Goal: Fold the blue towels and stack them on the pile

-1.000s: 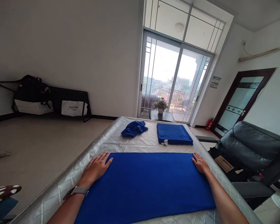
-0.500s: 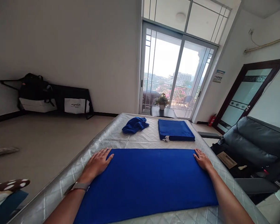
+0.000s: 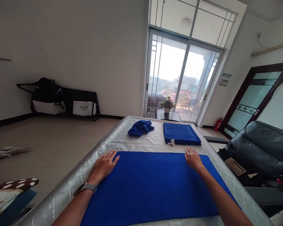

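Observation:
A large blue towel (image 3: pixel 153 185) lies spread flat on the quilted silver mattress (image 3: pixel 122 142) in front of me. My left hand (image 3: pixel 103 166) rests flat on the towel's far left corner, fingers stretched out. My right hand (image 3: pixel 192 158) lies flat on the towel near its far edge, a little in from the right corner, fingers apart. Further back sit a neatly folded blue towel (image 3: pixel 181 134) with a white tag and, to its left, a crumpled blue towel (image 3: pixel 141 127).
A grey leather chair (image 3: pixel 261 147) stands close to the mattress on the right. A small dark table with a potted plant (image 3: pixel 167 105) is by the sliding glass door. Black bags (image 3: pixel 61 100) lean on the left wall. A dotted cushion (image 3: pixel 11 185) is at lower left.
My right hand has slid leftward from the towel's far right corner onto the towel. The left hand stays on the left corner. My view has shifted slightly.

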`<state>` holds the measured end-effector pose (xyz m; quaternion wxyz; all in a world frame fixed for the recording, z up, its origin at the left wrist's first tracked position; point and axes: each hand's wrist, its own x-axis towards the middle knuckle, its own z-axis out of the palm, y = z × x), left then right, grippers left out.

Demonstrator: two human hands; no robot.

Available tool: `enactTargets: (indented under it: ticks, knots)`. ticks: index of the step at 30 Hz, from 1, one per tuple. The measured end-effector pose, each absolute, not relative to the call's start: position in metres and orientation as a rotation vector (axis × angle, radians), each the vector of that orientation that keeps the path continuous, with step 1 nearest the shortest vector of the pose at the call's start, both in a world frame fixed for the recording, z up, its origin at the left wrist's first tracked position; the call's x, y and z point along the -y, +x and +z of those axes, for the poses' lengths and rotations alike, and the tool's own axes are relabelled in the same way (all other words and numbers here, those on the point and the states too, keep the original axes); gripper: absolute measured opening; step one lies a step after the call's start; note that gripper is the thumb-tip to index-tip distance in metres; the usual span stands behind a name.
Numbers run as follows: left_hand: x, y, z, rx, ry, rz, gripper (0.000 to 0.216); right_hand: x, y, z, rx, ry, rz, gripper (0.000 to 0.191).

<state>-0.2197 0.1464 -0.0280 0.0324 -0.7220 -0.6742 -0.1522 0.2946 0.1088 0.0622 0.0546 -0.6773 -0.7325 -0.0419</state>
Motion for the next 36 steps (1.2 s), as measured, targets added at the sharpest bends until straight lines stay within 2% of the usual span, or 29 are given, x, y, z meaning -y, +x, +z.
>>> enactTargets:
  ticks: [5,7,12,26,31,36]
  knots:
    - [-0.145,-0.221,-0.027,2.055,-2.236,-0.470,0.061,-0.114,0.117,0.051,2.493,-1.591,-0.042,0.059]
    - [-0.145,-0.221,-0.027,2.056,-2.251,-0.471,0.061,-0.113,0.056,0.041,2.519,-1.361,0.098,0.062]
    - [-0.150,-0.225,-0.035,2.019,-2.209,-0.551,0.058,-0.115,-0.015,0.019,2.482,-1.334,0.305,0.067]
    - [-0.156,-0.240,-0.053,1.926,-2.261,-0.389,0.058,-0.117,0.012,0.018,2.439,-1.399,0.404,0.070]
    - [-0.155,-0.248,-0.059,1.851,-2.312,-0.324,0.051,-0.115,0.086,0.027,2.544,-1.475,0.412,0.071]
    - [-0.154,-0.249,-0.061,1.842,-2.297,-0.329,0.050,-0.110,0.200,0.027,2.449,-1.820,0.307,0.075]
